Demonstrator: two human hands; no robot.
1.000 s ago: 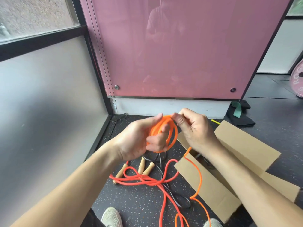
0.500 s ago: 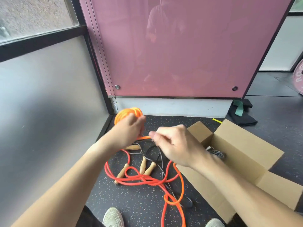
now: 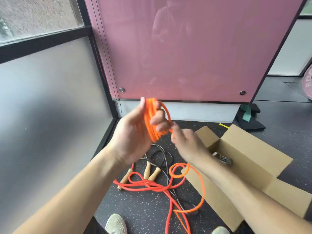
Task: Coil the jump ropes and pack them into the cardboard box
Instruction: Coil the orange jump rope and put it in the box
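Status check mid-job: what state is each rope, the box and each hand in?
orange rope, partly coiled, tail hanging to floor.
left hand, grips the coil.
right hand, blurred, pinches the outer strand.
red rope, loose on floor, uncoiled.
black rope, loose on floor.
cardboard box, open, grey cord inside.

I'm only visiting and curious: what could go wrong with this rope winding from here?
The loose orange tail crosses the red rope and black rope on the floor, so pulling it in might snag them. The orange coil sits only in the left hand and could spring apart.
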